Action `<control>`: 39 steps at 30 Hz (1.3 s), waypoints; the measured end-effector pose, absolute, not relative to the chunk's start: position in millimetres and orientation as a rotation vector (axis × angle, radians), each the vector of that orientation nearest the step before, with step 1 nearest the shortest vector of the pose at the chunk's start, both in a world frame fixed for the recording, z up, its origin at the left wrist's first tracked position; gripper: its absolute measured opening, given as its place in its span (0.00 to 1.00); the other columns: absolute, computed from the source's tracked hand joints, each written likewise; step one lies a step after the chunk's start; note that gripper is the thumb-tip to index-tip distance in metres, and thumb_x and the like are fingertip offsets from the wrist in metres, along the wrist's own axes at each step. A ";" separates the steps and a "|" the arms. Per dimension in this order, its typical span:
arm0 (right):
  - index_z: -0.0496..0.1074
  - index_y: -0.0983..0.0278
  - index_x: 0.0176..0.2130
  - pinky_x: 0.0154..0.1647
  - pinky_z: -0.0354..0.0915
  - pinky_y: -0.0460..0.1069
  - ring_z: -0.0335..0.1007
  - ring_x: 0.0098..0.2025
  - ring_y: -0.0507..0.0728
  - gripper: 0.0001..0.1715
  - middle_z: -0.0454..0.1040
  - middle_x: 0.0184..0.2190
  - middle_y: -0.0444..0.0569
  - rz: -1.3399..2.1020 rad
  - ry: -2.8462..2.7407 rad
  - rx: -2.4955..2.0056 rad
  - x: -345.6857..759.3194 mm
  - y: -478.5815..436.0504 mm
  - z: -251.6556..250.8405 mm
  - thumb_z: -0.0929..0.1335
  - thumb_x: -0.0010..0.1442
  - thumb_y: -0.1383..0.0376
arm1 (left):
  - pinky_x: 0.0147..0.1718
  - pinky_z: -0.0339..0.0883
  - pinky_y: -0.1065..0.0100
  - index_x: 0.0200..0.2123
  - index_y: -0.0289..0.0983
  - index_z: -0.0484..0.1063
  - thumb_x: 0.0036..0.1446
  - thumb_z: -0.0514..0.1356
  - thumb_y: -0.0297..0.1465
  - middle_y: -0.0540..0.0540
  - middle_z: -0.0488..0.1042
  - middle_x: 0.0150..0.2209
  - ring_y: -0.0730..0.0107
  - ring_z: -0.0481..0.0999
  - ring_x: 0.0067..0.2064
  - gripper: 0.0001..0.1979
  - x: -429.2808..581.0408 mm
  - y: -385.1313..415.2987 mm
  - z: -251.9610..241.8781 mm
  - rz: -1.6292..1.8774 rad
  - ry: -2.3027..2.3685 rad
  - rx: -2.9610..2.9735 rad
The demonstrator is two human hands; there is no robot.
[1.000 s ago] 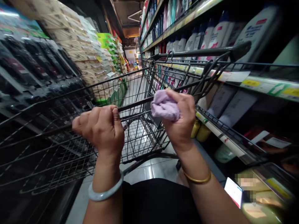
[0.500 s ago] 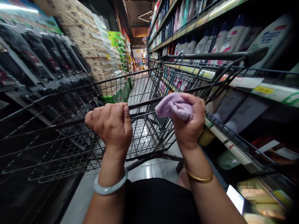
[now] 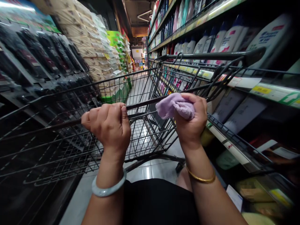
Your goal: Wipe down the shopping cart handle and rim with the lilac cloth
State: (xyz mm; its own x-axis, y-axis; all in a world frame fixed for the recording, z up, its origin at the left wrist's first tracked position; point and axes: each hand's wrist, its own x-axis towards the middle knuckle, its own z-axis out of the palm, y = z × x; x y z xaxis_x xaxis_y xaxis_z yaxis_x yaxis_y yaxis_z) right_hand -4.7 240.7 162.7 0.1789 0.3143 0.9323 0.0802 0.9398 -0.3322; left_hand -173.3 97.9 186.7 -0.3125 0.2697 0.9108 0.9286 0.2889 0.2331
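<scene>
My left hand (image 3: 109, 126) is wrapped around the top side rail of a dark wire shopping cart (image 3: 143, 102), knuckles up. A pale bangle (image 3: 109, 187) circles that wrist. In my right hand (image 3: 195, 125) is a bunched lavender cloth (image 3: 170, 105), its folded edge showing between thumb and fingers. This fist sits at the same rail, farther right; the cloth hides whether the fingers also go round the metal. A gold bangle (image 3: 201, 178) is on the right wrist. The cart stands sideways in front of me, its handle bar (image 3: 208, 56) to the right.
Shelves of shampoo bottles (image 3: 231, 37) line the right side, close to the cart handle. Packaged dark goods (image 3: 37, 53) hang at left, beside stacked wrapped packs (image 3: 79, 40). A tiled aisle (image 3: 139, 86) runs away ahead between them.
My left hand has shifted slightly left along with the cart rail, and my right hand slightly right. Both grips look the same, with the cloth still held.
</scene>
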 end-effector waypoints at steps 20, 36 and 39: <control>0.77 0.57 0.53 0.54 0.78 0.61 0.76 0.51 0.63 0.19 0.79 0.48 0.53 0.170 -1.553 -0.342 -21.5 213.6 165.1 0.72 0.67 0.52 | 0.59 0.53 0.44 0.40 0.44 0.78 0.76 0.52 0.43 0.43 0.81 0.39 0.50 0.71 0.48 0.18 -171.5 97.3 186.5 -0.988 -1.715 -1.046; 0.78 0.57 0.54 0.54 0.78 0.60 0.78 0.50 0.63 0.19 0.81 0.48 0.53 0.213 -1.711 -0.218 -19.9 207.8 172.7 0.73 0.67 0.52 | 0.59 0.54 0.43 0.40 0.45 0.78 0.75 0.51 0.44 0.42 0.80 0.40 0.48 0.73 0.49 0.19 -171.4 96.1 188.3 -1.009 -1.761 -1.054; 0.79 0.55 0.52 0.52 0.78 0.59 0.78 0.49 0.62 0.19 0.81 0.46 0.51 0.217 -1.648 -0.226 -10.6 217.0 175.0 0.74 0.66 0.50 | 0.58 0.54 0.43 0.39 0.44 0.77 0.75 0.51 0.45 0.42 0.80 0.38 0.49 0.73 0.47 0.19 -173.4 96.1 187.9 -1.003 -1.750 -1.055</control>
